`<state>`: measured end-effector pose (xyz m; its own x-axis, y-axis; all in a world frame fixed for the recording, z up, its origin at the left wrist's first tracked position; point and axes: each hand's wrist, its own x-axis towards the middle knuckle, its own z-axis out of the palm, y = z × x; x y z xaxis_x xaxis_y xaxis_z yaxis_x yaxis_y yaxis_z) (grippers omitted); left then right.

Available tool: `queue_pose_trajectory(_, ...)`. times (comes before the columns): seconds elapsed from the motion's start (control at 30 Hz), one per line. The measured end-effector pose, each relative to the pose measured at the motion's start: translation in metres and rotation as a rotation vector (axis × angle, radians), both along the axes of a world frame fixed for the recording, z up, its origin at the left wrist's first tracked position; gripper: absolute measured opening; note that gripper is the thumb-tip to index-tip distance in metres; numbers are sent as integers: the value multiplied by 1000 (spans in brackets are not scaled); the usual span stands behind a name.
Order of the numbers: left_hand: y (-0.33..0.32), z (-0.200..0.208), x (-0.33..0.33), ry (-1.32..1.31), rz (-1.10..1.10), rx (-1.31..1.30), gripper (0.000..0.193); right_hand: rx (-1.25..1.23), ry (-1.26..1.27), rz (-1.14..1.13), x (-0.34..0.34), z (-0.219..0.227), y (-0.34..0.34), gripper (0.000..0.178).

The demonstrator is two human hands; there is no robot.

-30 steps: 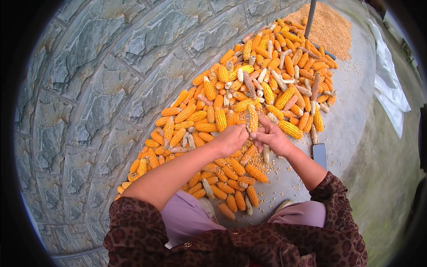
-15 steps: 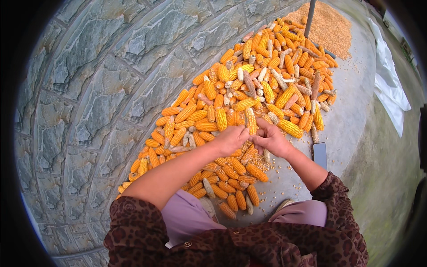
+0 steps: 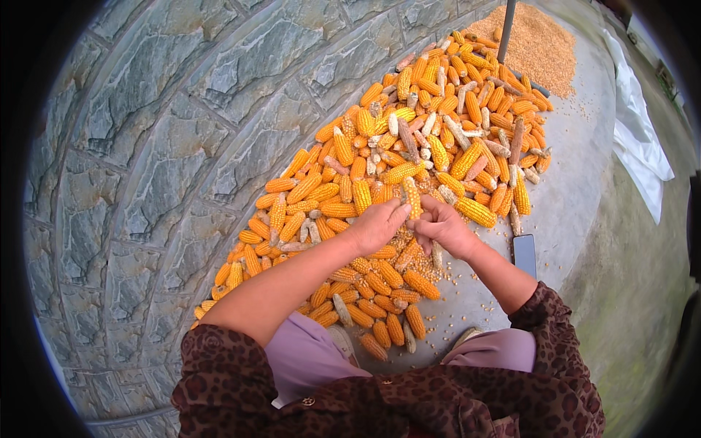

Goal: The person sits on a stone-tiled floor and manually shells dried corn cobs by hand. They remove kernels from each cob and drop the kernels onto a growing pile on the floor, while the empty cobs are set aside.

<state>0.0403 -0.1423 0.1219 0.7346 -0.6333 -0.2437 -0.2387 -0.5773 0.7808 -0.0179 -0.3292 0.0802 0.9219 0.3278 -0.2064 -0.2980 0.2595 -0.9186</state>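
Note:
Between my hands an ear of corn (image 3: 412,196) stands roughly upright, its yellow kernels broken by pale patches. My left hand (image 3: 378,226) is closed at the ear's lower left side, thumb pressed near it. On the other side my right hand (image 3: 445,228) has its fingers curled in against the lower end, which they partly hide. Just beneath lie loose kernels (image 3: 427,266) and more ears of corn. Around both hands spreads a large heap of yellow-orange ears (image 3: 321,191), mixed with bare, pale cobs (image 3: 409,139).
A rough grey stone wall (image 3: 248,117) borders the heap on the left. At the far end are a pile of loose kernels (image 3: 540,47) and a grey pole (image 3: 507,33). A phone (image 3: 524,255) lies right of my right forearm; white sheeting (image 3: 634,135) lies farther right.
My left hand's fingers have loosened and shifted slightly at the ear. My right hand's fingers have curled in more. The ear stays in almost the same place.

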Motion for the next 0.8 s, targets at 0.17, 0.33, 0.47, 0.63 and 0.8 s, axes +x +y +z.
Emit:
queue_pose_trajectory(0.17,0,-1,-3,-74,-7,150,39,-115,-44,-14,-5,10,9,21)
queue_pose_trajectory(0.33,5,-8,0,-18,-2,65,40,-135,-5,-20,-6,10,9,19)
queue_pose_trajectory(0.47,4,-5,1,-51,-14,82,42,-128,13,3,-3,6,6,18)
queue_pose_trajectory(0.63,5,-8,-2,-87,-39,43,43,-199,-35,24,-4,8,5,17)
queue_pose_trajectory(0.8,10,-17,1,-35,-50,70,36,-337,-50,12,-7,11,11,15)
